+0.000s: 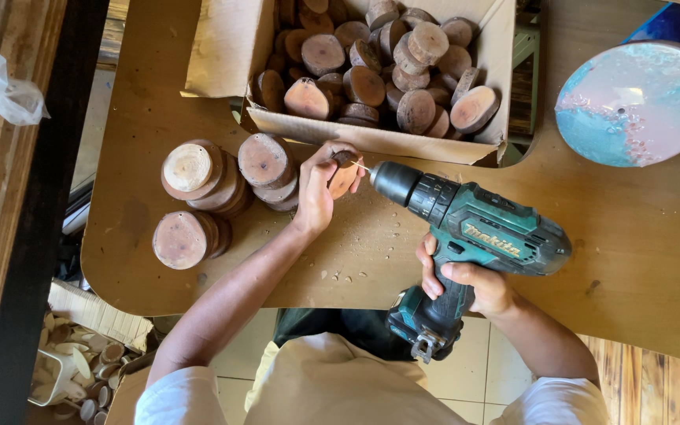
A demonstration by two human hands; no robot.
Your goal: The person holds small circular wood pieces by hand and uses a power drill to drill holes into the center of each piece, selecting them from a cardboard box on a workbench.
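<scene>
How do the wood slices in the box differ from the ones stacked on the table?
The slices in the cardboard box lie jumbled, tilted every way; the slices on the table sit in three leaning stacks, faces up. The box holds many more than the stacks do. The stacks sit beside the left hand, which holds one slice on edge against the bit of the drill gripped by the right hand. Both groups are round, bark-edged slices.

Small woodcraft workshop. Evidence: plywood worktable (615,260) with sawdust and chips on it. Cardboard box (371,140) full of cut wood slices (371,63) at the table's far edge; stacks of slices (198,197) on the table just left of the box. Teal cordless drill (466,236) over the table, near the box. More wood offcuts (80,370) on the floor below the table's left edge.
</scene>
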